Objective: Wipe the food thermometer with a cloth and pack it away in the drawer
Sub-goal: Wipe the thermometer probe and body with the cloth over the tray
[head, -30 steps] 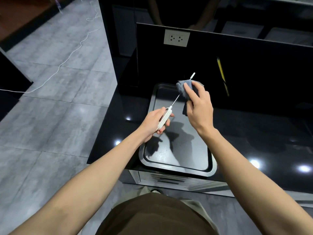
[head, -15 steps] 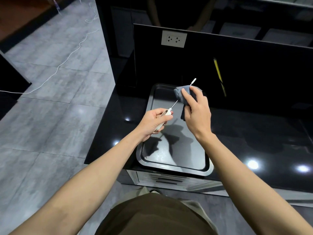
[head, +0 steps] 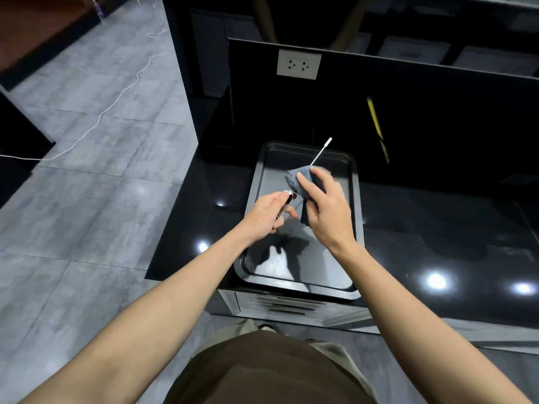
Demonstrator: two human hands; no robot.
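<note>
Now the food thermometer (head: 320, 149) is held in the air above the dark tray (head: 356, 199), and its long axis runs from the left hand up and away to the right, toward the far right corner of the tray. The left hand (head: 267, 212) grips the white handle end, with the fingers curled around it. The right hand (head: 326, 208) holds the grey cloth (head: 297, 180) pinched around the middle of the thin probe, just beyond the left hand; the thumb presses the cloth from this side. Only the far part of the probe, with its white tip, comes out past the cloth. So the uncovered length lies away from the right hand, along the same slanted line, and I judge that the wiping must travel along this line toward the tip.

The tray lies on the black bench (head: 437, 228), at its near left corner. Below this near edge I see a cabinet front (head: 291, 306); whether it is the drawer, I cannot tell.
</note>
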